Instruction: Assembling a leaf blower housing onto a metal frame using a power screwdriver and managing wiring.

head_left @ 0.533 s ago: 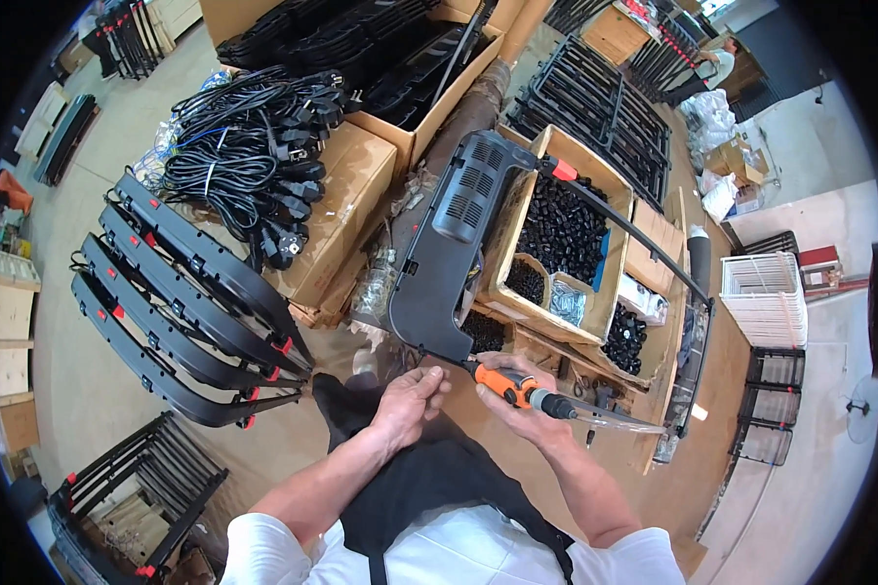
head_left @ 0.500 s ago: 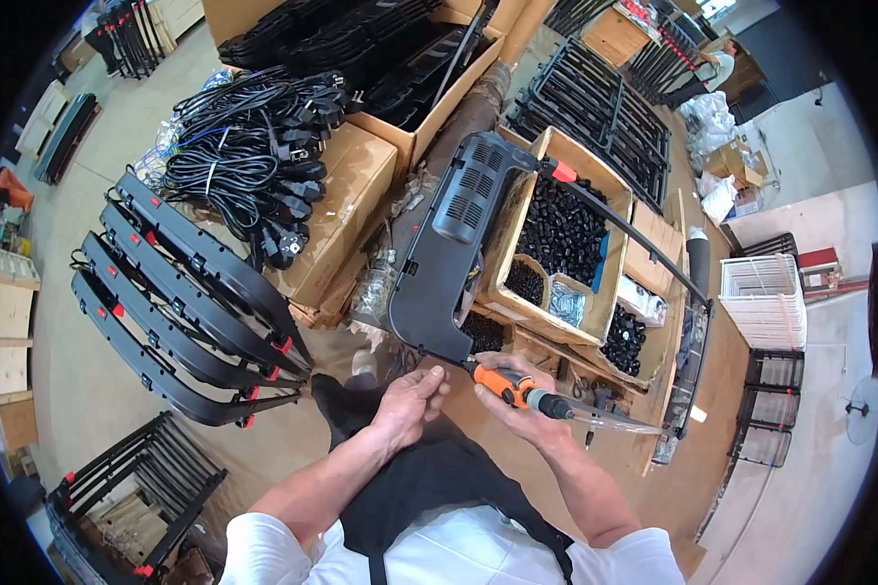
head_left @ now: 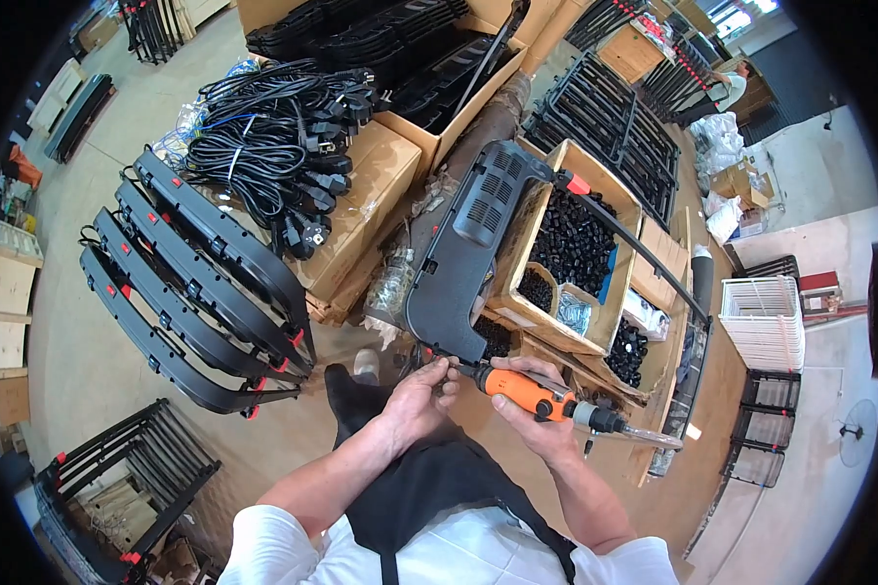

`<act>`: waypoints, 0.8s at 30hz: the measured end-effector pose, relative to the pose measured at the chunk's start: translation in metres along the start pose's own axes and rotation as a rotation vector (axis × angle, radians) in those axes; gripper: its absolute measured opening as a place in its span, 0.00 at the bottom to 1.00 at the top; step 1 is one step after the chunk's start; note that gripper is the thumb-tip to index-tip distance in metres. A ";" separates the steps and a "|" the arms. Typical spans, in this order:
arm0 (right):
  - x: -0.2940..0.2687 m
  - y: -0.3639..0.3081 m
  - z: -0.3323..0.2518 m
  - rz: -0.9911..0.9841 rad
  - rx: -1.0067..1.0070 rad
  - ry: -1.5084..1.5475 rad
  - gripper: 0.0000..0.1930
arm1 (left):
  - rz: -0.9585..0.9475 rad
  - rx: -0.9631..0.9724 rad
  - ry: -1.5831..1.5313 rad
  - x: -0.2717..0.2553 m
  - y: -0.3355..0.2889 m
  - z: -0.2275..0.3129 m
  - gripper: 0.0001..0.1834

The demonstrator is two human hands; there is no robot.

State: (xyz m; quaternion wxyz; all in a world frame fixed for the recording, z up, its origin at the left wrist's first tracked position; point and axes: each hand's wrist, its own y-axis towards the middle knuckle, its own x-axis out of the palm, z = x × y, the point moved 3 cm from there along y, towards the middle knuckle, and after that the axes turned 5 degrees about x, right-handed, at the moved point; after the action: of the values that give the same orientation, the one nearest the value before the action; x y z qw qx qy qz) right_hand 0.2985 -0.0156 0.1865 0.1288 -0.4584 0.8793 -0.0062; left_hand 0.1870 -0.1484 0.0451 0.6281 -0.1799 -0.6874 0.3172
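My right hand [head_left: 544, 432] is wrapped round an orange power screwdriver [head_left: 523, 392]. The tool lies nearly level, its dark nose pointing left and a clear hose [head_left: 652, 438] running from its rear end. At the nose, my left hand [head_left: 421, 402] is closed in a pinch by the lower corner of a black plastic housing [head_left: 449, 300]. What the left fingers hold, if anything, is hidden. A vented grey motor cover [head_left: 493, 200] sits on the housing's upper part, and a black tube frame [head_left: 644, 249] with a red piece runs off to the right.
An open wooden box [head_left: 610, 200] of small black parts and screws stands right of the housing. Bundled black power cords [head_left: 254, 146] rest on a cardboard box [head_left: 380, 190]. Several curved black frames [head_left: 180, 292] stand at the left. Another person [head_left: 727, 90] is far right.
The screwdriver has swung to a flatter angle, its nose now beside my left fingers. My left hand has moved slightly right and up to the housing's corner. The whole view has shifted a little.
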 end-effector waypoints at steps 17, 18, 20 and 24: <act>0.053 0.045 -0.011 -0.141 -0.014 -0.347 0.20 | -0.092 0.132 0.431 -0.013 -0.025 0.018 0.14; 0.053 0.048 -0.012 -0.146 -0.014 -0.349 0.20 | -0.091 0.135 0.426 -0.012 -0.028 0.021 0.14; 0.053 0.052 -0.013 -0.164 0.032 -0.367 0.18 | -0.066 0.158 0.470 -0.011 -0.036 0.029 0.12; 0.057 0.052 -0.017 -0.170 0.022 -0.359 0.18 | -0.007 0.205 0.527 -0.021 -0.034 0.036 0.13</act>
State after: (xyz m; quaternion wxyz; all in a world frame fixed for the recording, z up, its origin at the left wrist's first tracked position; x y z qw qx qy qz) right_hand 0.2215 -0.0330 0.1835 0.2875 -0.5235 0.8001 0.0553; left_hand 0.1596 -0.1940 0.0517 0.8011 -0.1891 -0.4653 0.3254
